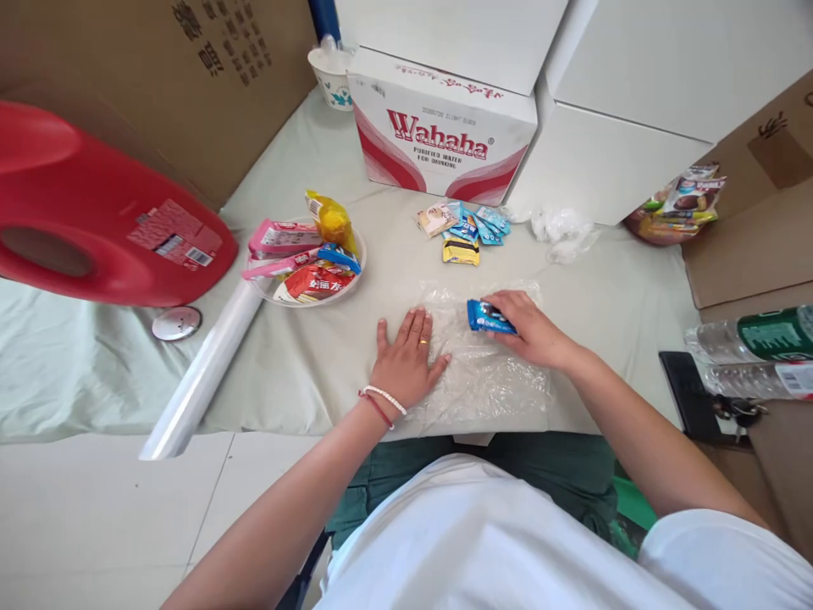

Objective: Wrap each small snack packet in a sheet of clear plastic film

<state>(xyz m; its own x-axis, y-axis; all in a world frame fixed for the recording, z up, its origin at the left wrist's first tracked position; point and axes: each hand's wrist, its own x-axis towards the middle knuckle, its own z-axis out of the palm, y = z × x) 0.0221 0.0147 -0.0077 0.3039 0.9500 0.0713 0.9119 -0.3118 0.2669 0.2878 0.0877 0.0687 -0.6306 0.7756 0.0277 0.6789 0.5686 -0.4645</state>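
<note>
My right hand [524, 329] is closed around one end of a small blue snack packet [486, 316], over a sheet of clear plastic wrap [489, 381]. Flat on the left edge of that sheet lies my left hand [406, 360], fingers stretched out and holding nothing. Beyond the hands is a small group of packets: a yellow packet [461, 251], a beige packet [437, 219] and several light blue sachets [492, 224]. A clear bowl [356, 284] to the left holds pink, yellow, blue and red wrapped snacks.
A roll of plastic film [203, 373] juts over the table's front edge. Nearby stands a red jug [107, 220]. A Wahaha carton [445, 127] and a paper cup [334, 80] are at the back. Crumpled plastic [562, 230], a snack bowl [657, 227], bottles [755, 339] and a phone [684, 394] are right.
</note>
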